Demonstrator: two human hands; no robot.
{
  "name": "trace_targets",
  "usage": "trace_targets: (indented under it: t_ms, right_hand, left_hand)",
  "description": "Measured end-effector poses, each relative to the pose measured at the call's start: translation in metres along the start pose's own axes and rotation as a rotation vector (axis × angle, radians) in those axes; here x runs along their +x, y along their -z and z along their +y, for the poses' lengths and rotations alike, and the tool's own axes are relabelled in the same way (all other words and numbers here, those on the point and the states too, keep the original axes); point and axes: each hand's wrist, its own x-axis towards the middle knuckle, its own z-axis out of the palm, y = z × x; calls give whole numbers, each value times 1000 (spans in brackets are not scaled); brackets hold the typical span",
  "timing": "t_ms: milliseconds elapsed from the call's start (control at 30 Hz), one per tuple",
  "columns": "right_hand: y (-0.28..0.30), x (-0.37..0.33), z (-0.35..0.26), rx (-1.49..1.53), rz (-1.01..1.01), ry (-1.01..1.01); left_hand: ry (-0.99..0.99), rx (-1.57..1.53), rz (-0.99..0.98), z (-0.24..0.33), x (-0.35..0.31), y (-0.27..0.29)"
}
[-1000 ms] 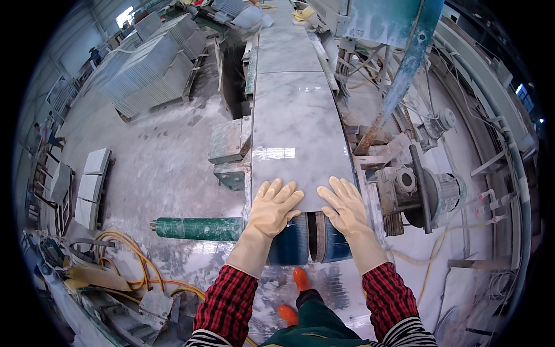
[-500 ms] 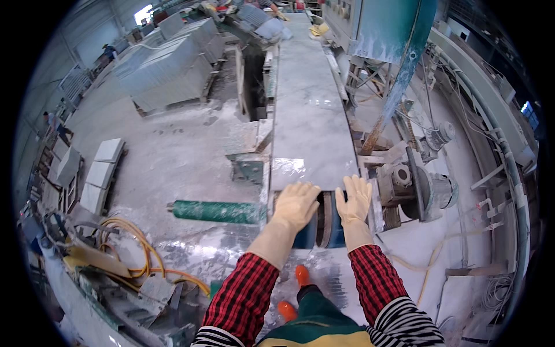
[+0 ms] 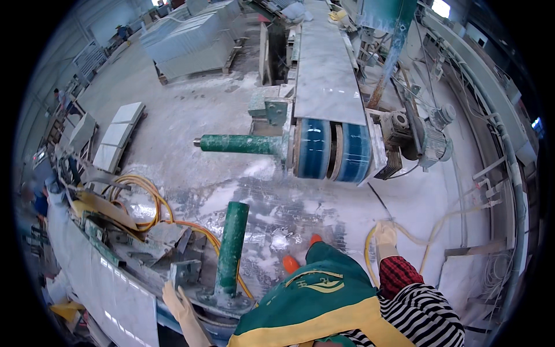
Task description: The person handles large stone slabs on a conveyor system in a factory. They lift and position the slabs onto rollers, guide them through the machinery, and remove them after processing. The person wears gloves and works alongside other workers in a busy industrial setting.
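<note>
We seemed between holds: left grip (image 3: pixel 180 309) open, right grip (image 3: pixel 385 234) we couldn't tell. Next likely called for facing the lower-left slab (image 3: pixel 107 292).

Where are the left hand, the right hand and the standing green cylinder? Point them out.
left hand (image 3: pixel 181 307): head view, middle of the gloved hand
right hand (image 3: pixel 386 234): head view, back of the glove
standing green cylinder (image 3: pixel 233 248): head view, middle of its side

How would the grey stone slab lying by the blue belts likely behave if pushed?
The slab is probably heavy, being broad stone. Its glossy face suggests slipperiness. Lying flat, it would likely slide rather than tip.
</note>
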Motion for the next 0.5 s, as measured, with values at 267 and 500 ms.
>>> trace_targets:
  t_ms: [267, 500]
  right_hand:
    - [-48, 16, -86, 119, -283, 44]
    - [-42, -61, -173, 404, -463, 664]
  left_hand:
    - [124, 216, 274, 1, -178, -8]
    - [92, 112, 229, 77, -192, 14]
